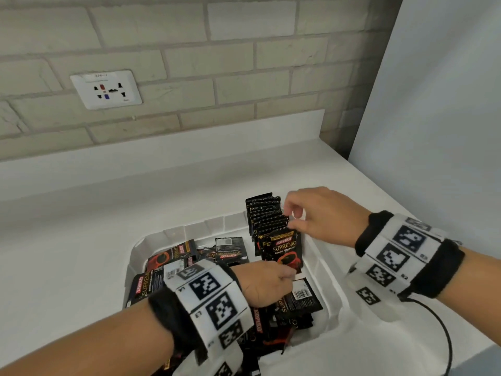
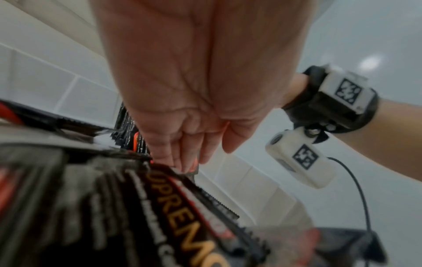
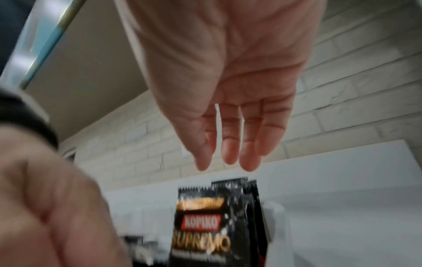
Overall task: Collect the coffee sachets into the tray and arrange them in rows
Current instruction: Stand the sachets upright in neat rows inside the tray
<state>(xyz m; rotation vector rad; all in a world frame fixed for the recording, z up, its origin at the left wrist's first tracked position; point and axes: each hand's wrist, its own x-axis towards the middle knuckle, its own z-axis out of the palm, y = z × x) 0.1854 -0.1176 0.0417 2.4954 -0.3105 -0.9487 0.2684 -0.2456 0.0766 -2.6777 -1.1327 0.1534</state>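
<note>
A white tray [image 1: 162,234] on the counter holds black Kopiko Supremo coffee sachets. At its back right, several stand upright in a row [image 1: 267,215] [image 3: 242,191]; the front sachet [image 1: 284,248] [image 3: 200,225] faces me. Loose sachets [image 1: 173,257] lie jumbled across the rest of the tray. My left hand [image 1: 287,272] [image 2: 185,162] reaches down with straight fingers that touch the front sachet's lower edge, the thumb apart. My right hand [image 1: 292,213] [image 3: 228,159] hovers at the top right of the row, fingers relaxed and holding nothing.
The tray sits on a white counter [image 1: 81,240] against a brick wall with a socket [image 1: 105,89]. A white panel [image 1: 433,104] rises on the right. The counter's edge runs at the lower right, where a black cable [image 1: 444,335] hangs from my right wristband.
</note>
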